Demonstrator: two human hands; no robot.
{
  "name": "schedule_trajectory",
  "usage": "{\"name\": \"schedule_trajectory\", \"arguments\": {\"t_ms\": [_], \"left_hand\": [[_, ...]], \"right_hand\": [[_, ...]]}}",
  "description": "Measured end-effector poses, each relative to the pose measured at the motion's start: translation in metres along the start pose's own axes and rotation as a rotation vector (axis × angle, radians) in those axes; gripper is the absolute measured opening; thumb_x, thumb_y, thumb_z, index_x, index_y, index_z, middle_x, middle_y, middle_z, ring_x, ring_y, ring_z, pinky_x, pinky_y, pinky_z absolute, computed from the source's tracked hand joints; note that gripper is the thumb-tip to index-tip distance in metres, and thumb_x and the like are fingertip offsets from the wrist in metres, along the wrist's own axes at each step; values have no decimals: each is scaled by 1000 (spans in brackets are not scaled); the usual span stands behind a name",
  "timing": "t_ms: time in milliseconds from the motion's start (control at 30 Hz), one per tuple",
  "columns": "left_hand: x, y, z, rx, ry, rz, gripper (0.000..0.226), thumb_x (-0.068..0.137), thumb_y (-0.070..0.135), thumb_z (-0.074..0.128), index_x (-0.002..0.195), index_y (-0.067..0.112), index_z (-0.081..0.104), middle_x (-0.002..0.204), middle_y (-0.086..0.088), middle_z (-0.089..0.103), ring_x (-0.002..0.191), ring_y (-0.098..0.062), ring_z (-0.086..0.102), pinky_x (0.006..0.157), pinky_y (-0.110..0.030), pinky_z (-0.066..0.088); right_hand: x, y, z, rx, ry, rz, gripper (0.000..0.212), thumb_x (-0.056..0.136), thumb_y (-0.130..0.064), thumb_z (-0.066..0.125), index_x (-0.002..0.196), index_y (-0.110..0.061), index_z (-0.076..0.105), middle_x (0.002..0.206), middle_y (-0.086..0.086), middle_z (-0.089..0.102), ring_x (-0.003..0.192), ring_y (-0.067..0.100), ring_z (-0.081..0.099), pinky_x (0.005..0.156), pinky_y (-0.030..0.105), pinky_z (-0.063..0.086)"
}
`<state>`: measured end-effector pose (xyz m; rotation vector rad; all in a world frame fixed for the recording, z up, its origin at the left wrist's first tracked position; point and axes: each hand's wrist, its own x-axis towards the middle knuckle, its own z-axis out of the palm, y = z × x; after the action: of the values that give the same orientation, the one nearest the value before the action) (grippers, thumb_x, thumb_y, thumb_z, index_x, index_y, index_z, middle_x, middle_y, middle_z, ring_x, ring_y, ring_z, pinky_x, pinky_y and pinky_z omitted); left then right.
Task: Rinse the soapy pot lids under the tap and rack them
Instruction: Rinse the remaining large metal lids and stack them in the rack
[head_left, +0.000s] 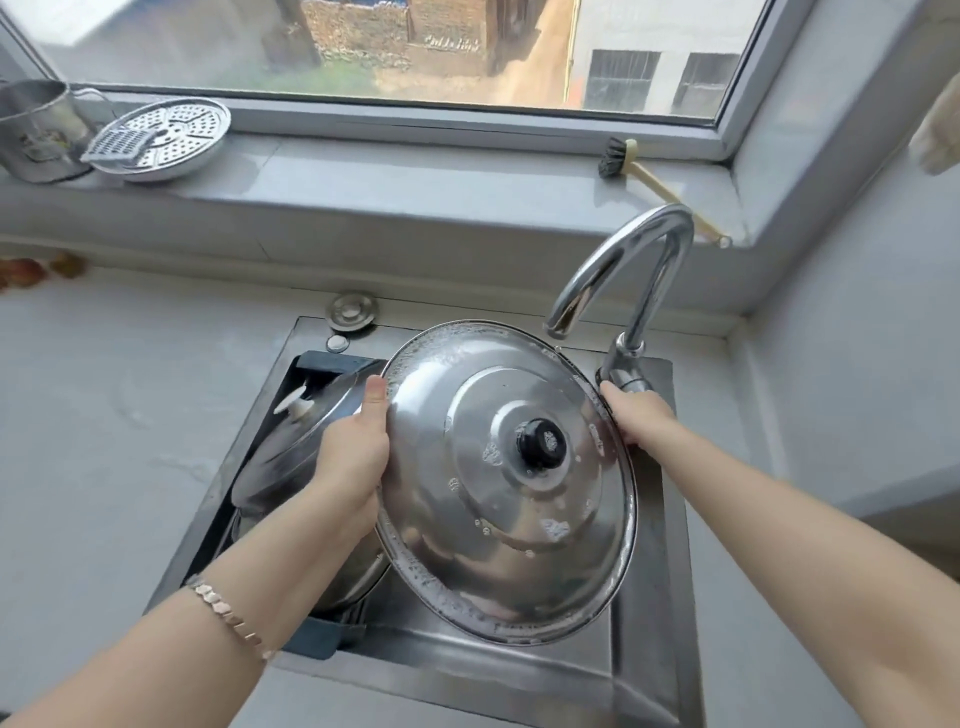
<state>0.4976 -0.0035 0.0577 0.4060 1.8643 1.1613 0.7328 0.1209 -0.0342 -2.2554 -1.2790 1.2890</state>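
A large steel pot lid (483, 519) with a black knob is held tilted over the sink (649, 623), soap suds along its rim and on its dome. My left hand (353, 457) grips its left edge, thumb on top. My right hand (636, 415) reaches past the lid's right edge, at the base of the curved tap (623, 260); whether it holds the tap handle or the lid I cannot tell. No water stream shows at the spout. A second steel lid (301, 441) with a white knob leans in the dark rack (322, 636) at the sink's left.
On the window sill stand a perforated steamer plate (171, 135), a steel container (36, 130) and a dish brush (623, 161). A small round sink plug (352, 310) lies behind the sink. Grey counter (104, 415) runs to the left, a wall to the right.
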Motion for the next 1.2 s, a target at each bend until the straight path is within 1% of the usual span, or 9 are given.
{"name": "schedule_trajectory", "arguments": {"t_ms": [100,233,500,633,733,833,900,1033,1200], "left_hand": [[3,3,4,29,18,34,48,91,53,42,74,12,60,82,-6,66,76,-23,62,76,-35,52],[9,1,7,67,14,36,46,91,54,43,76,14,61,82,-4,66,83,-26,63,81,-36,51],[13,2,11,67,13,29,46,92,54,41,74,15,57,78,-1,62,75,-20,59,63,-28,47],[16,3,9,46,19,14,47,92,54,41,74,14,58,79,-2,63,77,-21,60,69,-30,49],[17,5,6,27,13,4,47,92,53,41,71,13,55,77,-2,61,81,-25,60,85,-39,50],[20,8,0,34,35,13,48,91,53,43,69,13,56,78,-5,63,84,-26,62,86,-39,50],[22,9,-2,36,50,17,48,91,54,43,72,13,59,83,-6,65,83,-26,62,76,-33,50],[23,12,-8,22,56,41,45,92,52,41,73,14,56,74,1,58,68,-14,54,55,-24,40],[28,10,-19,-1,45,2,45,93,51,42,81,10,57,72,2,57,64,-11,52,56,-24,41]], "right_hand": [[5,1,4,-1,-29,38,26,81,-40,40,68,-19,47,77,8,52,66,24,49,63,27,39],[8,6,5,-8,-14,33,24,90,-30,34,102,-16,49,90,8,57,59,21,54,51,24,36],[15,15,6,9,3,47,28,94,-25,27,89,-7,49,67,6,51,74,27,56,58,26,38],[15,16,5,15,-7,58,34,94,-25,27,79,-6,51,75,10,54,59,22,51,57,26,37],[10,12,3,-92,-15,103,46,96,-28,24,116,2,52,100,18,58,92,31,56,82,33,43],[-19,0,3,-305,243,1,61,95,-46,29,134,-1,38,135,21,39,126,35,33,103,41,29],[-54,-13,8,-101,217,-276,53,94,-47,37,129,-8,45,116,15,53,109,28,47,92,37,37],[-109,-26,28,186,-390,-419,23,92,-36,51,109,-22,53,62,4,54,39,14,54,41,21,42],[-107,-26,36,495,-404,-349,26,93,-22,52,112,-7,63,43,6,52,29,14,54,29,17,39]]}}
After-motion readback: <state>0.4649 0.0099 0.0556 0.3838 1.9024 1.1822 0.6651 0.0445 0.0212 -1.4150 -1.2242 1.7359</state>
